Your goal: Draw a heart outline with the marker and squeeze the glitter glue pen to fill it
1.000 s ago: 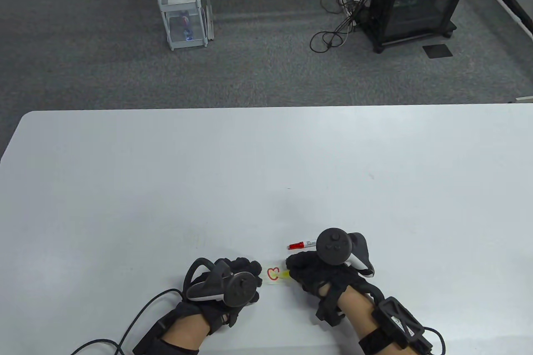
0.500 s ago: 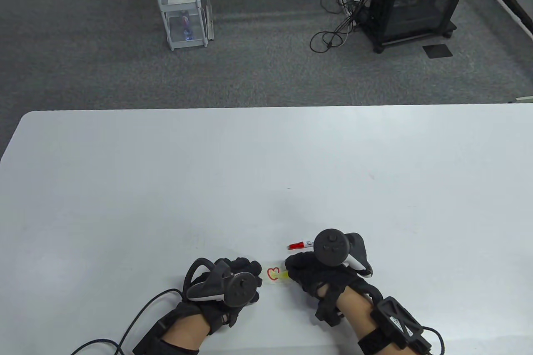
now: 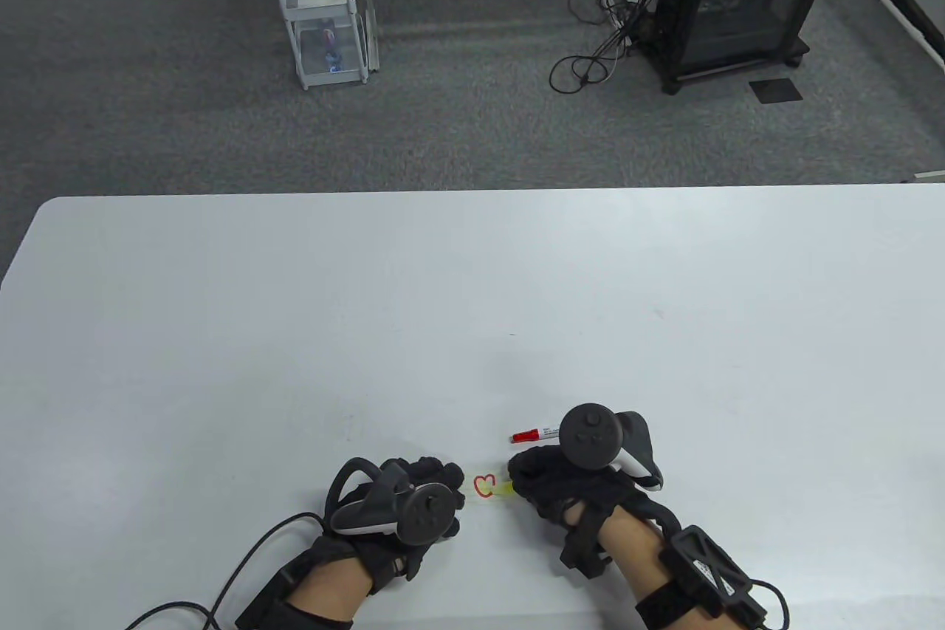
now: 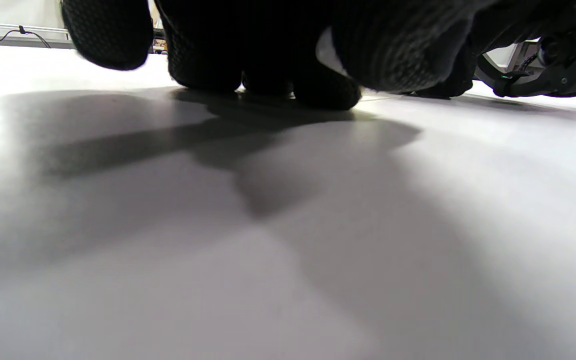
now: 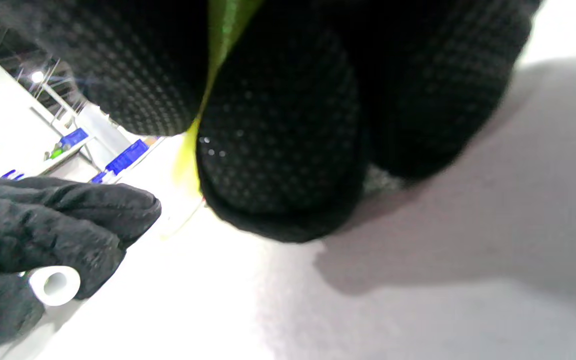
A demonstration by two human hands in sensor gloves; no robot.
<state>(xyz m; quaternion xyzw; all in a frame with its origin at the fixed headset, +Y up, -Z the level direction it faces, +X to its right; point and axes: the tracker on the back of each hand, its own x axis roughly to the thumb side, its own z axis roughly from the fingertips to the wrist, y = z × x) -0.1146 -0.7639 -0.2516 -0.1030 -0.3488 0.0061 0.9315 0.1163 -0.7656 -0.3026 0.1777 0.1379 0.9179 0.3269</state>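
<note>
White tabletop low in the frame: right hand point(image 3: 561, 490) pinches a yellow-green glitter glue pen point(image 3: 503, 488) at a small red heart outline point(image 3: 483, 485), left hand point(image 3: 413, 493), fingers curled, alongside; oversqueezing could flood past it.

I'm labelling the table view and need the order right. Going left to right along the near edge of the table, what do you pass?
Black-gloved left hand → small red heart outline → yellow-green glitter glue pen tip → black-gloved right hand.
</note>
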